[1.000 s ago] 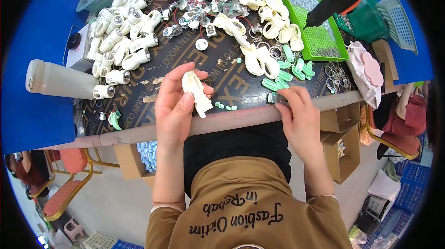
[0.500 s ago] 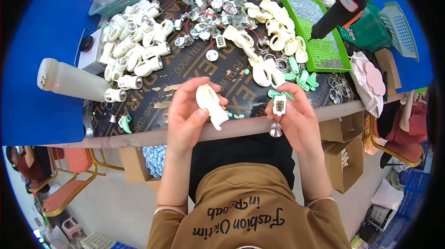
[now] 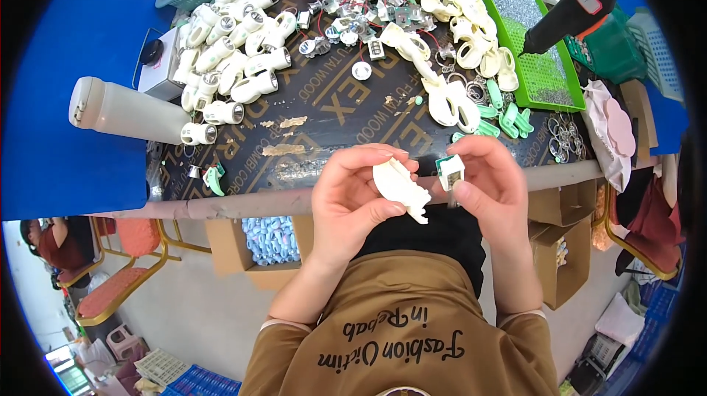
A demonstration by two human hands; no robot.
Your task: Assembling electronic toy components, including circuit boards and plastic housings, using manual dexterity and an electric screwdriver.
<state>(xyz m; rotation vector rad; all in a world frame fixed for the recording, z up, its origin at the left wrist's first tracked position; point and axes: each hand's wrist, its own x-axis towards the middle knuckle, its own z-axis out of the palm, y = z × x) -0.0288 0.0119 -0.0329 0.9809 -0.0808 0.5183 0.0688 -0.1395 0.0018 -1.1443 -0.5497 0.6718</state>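
Observation:
In my left hand [image 3: 342, 201] is a cream plastic flashlight shell half [image 3: 398, 188], gripped between thumb and fingers and tilted. Close by on its right, my right hand [image 3: 501, 186] pinches a small white block-shaped electronic module [image 3: 451, 173] with a green edge. A narrow gap separates the shell from the module. Whatever hangs beneath the module is mostly hidden by my right thumb. Beyond my hands lie loose cream shell halves [image 3: 451, 105], mint-green clips [image 3: 509, 122] and a heap of wired electronic modules [image 3: 361, 9].
White flashlights [image 3: 234, 64] are piled at the left, beside a pale bottle [image 3: 129, 112] lying on its side and a box with a black knob [image 3: 152, 53]. On the right, a power screwdriver [image 3: 571, 9] hangs over a green tray [image 3: 530, 75] of screws. Split rings [image 3: 565, 138] lie nearby.
My hands have come closer together. The shell has turned in my left hand, and the module in my right hand now shows a different side. The whole view has shifted slightly.

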